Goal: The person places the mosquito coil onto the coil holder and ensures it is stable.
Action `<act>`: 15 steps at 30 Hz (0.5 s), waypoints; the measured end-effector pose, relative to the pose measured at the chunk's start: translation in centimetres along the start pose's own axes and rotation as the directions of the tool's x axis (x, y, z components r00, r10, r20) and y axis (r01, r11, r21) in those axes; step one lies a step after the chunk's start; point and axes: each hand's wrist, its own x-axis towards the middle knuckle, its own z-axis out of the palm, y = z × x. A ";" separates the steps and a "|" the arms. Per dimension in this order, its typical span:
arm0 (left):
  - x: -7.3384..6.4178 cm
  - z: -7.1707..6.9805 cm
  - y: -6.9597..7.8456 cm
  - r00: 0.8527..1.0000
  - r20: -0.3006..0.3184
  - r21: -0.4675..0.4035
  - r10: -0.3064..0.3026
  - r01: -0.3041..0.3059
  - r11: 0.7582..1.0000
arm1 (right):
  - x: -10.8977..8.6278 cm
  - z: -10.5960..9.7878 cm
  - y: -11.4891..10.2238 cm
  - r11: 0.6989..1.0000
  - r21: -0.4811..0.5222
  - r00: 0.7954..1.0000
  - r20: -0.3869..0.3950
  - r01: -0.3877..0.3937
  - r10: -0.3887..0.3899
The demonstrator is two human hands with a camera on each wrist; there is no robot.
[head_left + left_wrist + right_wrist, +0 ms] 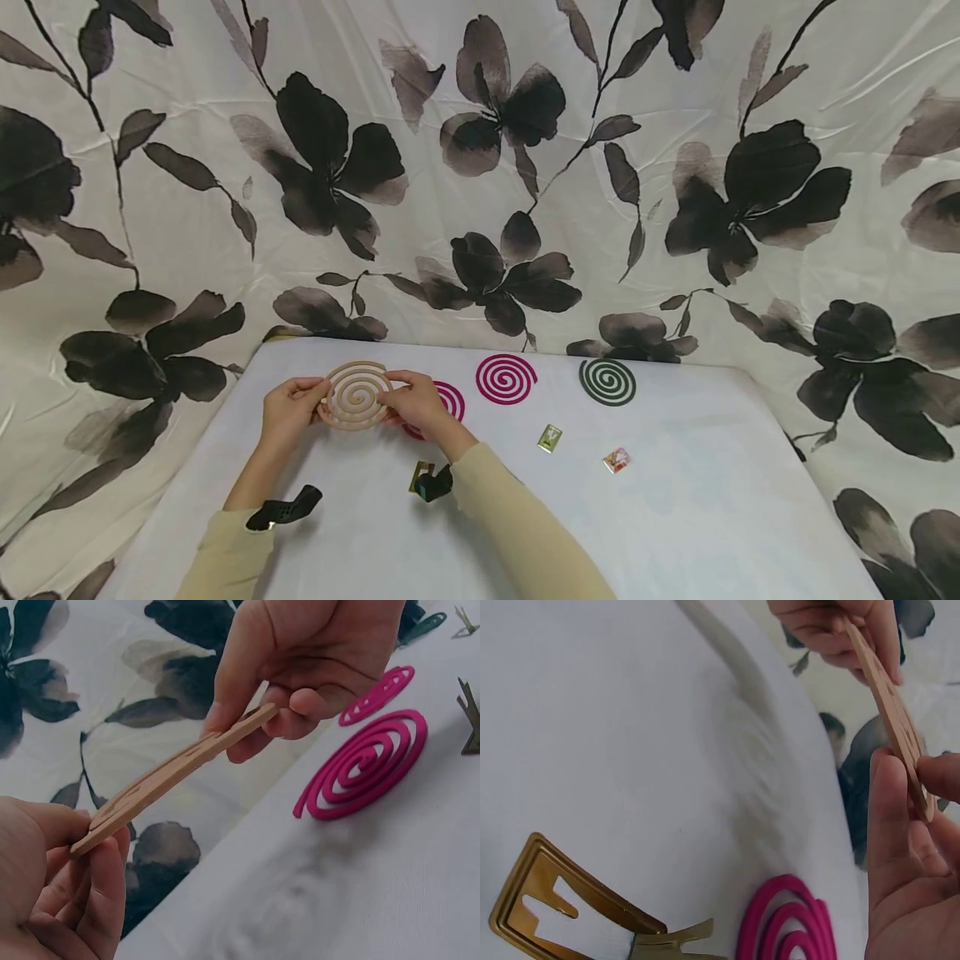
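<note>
A tan mosquito coil [358,397] is held up over the white table, tilted, its shadow falling on the cloth below. My left hand [288,408] pinches its left edge between thumb and fingers. On the opposite edge my right hand [420,404] pinches it, thumb on one face and fingers behind. Seen edge-on in the left wrist view, the coil [172,776] is a thin flat disc. Just behind my right hand lies a magenta coil [364,769], partly covered by that hand in the head view.
Another magenta coil [506,379] and a dark green coil [607,382] lie along the table's far side. Nearer are a gold metal coil stand [510,900] with a raised tab, a small yellowish stand [550,438] and a small reddish shiny piece [617,460]. A floral curtain [510,200] hangs behind.
</note>
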 end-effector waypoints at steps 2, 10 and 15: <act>-0.3 0.0 0.3 1.000 0.003 -0.025 -0.001 0.002 1.000 | -0.4 0.0 -0.3 1.000 -0.008 1.000 0.002 0.015 -0.015; -1.7 -0.1 1.7 0.999 0.048 -0.098 -0.007 0.011 0.995 | -2.0 -0.5 -1.2 0.997 -0.030 0.997 0.009 0.075 -0.075; -2.5 -0.1 2.2 0.990 0.136 -0.065 -0.018 0.027 0.998 | -2.8 -1.4 -1.2 0.996 -0.037 0.996 0.023 0.084 -0.083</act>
